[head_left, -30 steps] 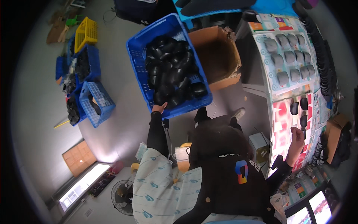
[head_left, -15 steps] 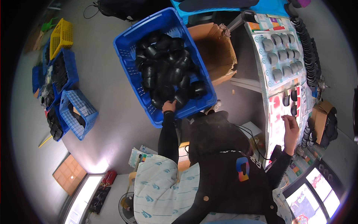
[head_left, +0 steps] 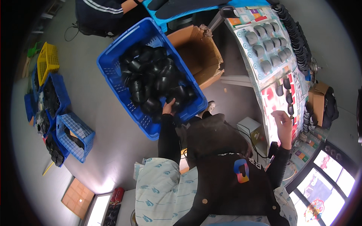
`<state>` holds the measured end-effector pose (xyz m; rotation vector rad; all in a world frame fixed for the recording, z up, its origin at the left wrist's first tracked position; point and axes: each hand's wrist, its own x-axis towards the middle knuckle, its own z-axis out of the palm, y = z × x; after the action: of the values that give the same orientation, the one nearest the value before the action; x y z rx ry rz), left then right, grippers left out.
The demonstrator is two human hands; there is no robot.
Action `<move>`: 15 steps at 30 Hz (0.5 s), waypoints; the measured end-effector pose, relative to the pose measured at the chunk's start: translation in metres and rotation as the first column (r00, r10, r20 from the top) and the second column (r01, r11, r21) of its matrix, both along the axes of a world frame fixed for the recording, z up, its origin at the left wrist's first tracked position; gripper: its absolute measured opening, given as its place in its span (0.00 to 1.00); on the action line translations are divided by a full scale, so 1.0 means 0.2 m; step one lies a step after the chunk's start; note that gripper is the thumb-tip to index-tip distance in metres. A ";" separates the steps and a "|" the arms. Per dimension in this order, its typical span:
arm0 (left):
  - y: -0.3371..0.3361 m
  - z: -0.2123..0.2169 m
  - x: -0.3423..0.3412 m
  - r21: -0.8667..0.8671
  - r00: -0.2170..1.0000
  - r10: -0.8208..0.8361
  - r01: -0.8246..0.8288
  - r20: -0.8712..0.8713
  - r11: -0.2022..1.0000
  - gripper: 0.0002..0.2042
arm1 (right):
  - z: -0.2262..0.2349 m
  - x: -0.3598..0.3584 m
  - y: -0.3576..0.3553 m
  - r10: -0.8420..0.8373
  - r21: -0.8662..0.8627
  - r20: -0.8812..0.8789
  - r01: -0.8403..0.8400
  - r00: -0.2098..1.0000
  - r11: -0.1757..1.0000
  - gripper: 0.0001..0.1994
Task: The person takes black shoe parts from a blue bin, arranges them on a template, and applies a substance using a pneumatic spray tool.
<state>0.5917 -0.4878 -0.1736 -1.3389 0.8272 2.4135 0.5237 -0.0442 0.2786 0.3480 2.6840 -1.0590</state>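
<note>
My left hand (head_left: pixel 168 106) reaches into the near end of a blue plastic crate (head_left: pixel 106 72). Its thumb lies over the edge of a glossy black curved shell piece (head_left: pixel 178 94), the other fingers being partly hidden. Many similar cupped black pieces (head_left: pixel 139 84) are heaped around it in the crate. To the right, my right hand (head_left: pixel 283 126) hovers by the near side of the paper-covered table (head_left: pixel 268 103). Its fingers are loosely bent and apart, with nothing seen in them. Several small black curved pieces (head_left: pixel 289 98) lie just beyond that hand.
Rows of grey curved pieces (head_left: pixel 268 45) cover the table's far part, beside long black stacks (head_left: pixel 294 35). An open cardboard box (head_left: pixel 196 52) adjoins the crate. Blue baskets (head_left: pixel 75 137) and a yellow one (head_left: pixel 48 60) stand left. Another person's sleeve (head_left: pixel 102 11) shows at the top.
The view has shifted, so the crate and table sit further left. My right hand's pinched fingers have loosened, and another black piece shows near it. A person's arm has come in at the top.
</note>
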 end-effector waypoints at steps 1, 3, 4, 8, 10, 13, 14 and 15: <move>0.03 0.01 -0.04 0.032 1.000 0.026 -0.026 0.000 0.999 0.19 | 0.00 0.02 0.01 -0.009 -0.006 -0.020 0.009 1.000 1.000 0.07; 0.09 0.03 -0.14 0.077 1.000 0.028 -0.028 -0.005 0.997 0.17 | -0.01 0.07 0.02 -0.036 0.022 -0.015 0.037 0.999 0.999 0.07; 0.10 0.01 -0.18 0.019 0.999 0.034 -0.035 0.037 0.999 0.16 | 0.00 0.08 0.02 -0.035 0.034 -0.005 0.035 0.999 0.999 0.07; -0.01 -0.18 -0.22 0.172 0.994 -0.042 0.024 0.101 0.985 0.16 | 0.02 0.12 0.00 -0.016 0.069 0.027 0.014 0.999 0.997 0.07; -0.02 -0.24 -0.20 0.274 0.995 -0.048 0.021 0.092 0.961 0.18 | 0.01 0.16 0.01 -0.046 0.078 0.023 0.044 0.999 0.996 0.07; 0.03 -0.22 -0.15 0.273 0.999 -0.029 0.021 0.024 0.962 0.17 | 0.00 0.21 0.04 -0.044 0.082 -0.005 0.044 0.999 0.996 0.07; 0.02 -0.21 -0.13 0.268 0.999 -0.034 0.026 0.027 0.963 0.17 | 0.00 0.21 0.03 -0.049 0.076 -0.002 0.049 0.999 0.996 0.07; 0.00 -0.19 -0.09 0.267 0.998 -0.051 0.039 0.036 0.963 0.17 | -0.01 0.20 0.01 -0.056 0.065 0.020 0.054 0.998 0.996 0.07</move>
<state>0.5731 -0.4884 -0.2111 -1.2483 0.4938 2.3510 0.5647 -0.0419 0.2769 0.4449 2.7090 -0.9791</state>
